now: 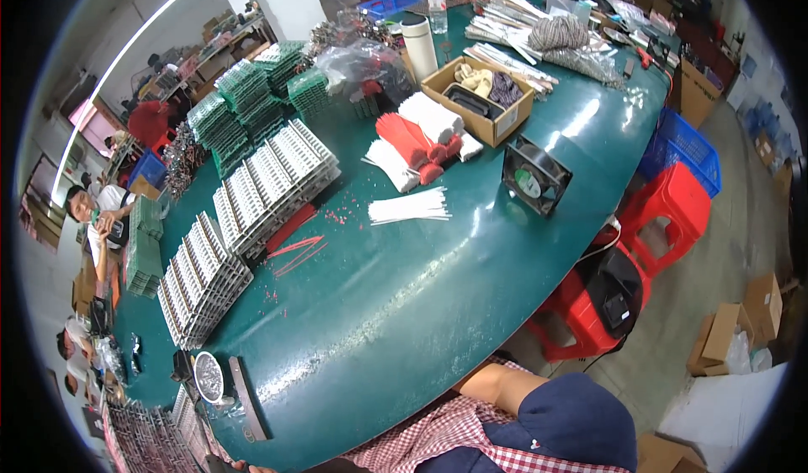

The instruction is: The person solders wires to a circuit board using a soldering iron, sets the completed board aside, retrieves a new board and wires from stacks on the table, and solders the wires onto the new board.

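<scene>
At the lower edge, a sliver of what looks like my left hand (260,470) shows beside a dark object; its fingers are mostly cut off, so its grip cannot be made out. Nearest to it on the green table (362,305) lie a grey metal bar (247,397) and a white bowl (209,377) of small shiny parts. My right arm (498,386), bare below a navy sleeve, bends at the table's near edge, and its hand is out of sight. White slotted racks (273,188) stand stacked at the left, with a second stack (200,279) nearer me.
Bundles of red sticks (406,140) and loose white sticks (409,207) lie mid-table. A black fan (536,176) stands right of them, near a cardboard box (480,98). Green racks (244,94) are piled behind. Red stools (669,216) stand right; people (109,208) sit left.
</scene>
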Demonstrator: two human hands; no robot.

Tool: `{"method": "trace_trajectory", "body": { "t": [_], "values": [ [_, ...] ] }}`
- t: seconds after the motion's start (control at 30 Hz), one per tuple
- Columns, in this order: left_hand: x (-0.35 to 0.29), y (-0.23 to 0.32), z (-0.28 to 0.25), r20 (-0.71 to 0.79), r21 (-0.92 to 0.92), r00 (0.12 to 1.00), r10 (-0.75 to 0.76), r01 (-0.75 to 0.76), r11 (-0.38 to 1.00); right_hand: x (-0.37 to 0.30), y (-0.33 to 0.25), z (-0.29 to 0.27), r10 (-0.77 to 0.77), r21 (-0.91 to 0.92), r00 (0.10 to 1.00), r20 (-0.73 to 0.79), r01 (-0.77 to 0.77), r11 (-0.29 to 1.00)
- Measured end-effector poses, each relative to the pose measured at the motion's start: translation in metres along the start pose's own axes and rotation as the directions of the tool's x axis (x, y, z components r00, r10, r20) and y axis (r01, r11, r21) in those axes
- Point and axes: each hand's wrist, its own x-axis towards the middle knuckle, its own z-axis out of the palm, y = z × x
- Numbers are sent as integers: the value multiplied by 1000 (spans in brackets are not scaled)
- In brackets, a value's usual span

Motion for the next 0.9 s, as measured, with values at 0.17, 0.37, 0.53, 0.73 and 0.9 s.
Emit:
{"method": "trace_trajectory", "body": {
  "t": [0.17,0.37,0.53,0.73,0.9],
  "values": [
    [-28,-2,12,-17,-19,999,-30,29,999,21,13,-25,-37,-31,999,-17,37,999],
    [-42,35,24,53,207,994,100,-108,972,19,4,5,-7,27,1000,-1,7,1000],
    [-32,22,11,-39,25,992,-121,122,992,12,6,-7,9,9,1000,-12,-9,1000],
    [-39,9,10,53,68,993,102,-106,992,10,2,-30,-17,-45,999,-50,15,999],
    [-34,18,5,-9,-187,1000,-22,20,982,11,-8,-34,-54,-80,999,-1,54,995]
  ]
}}
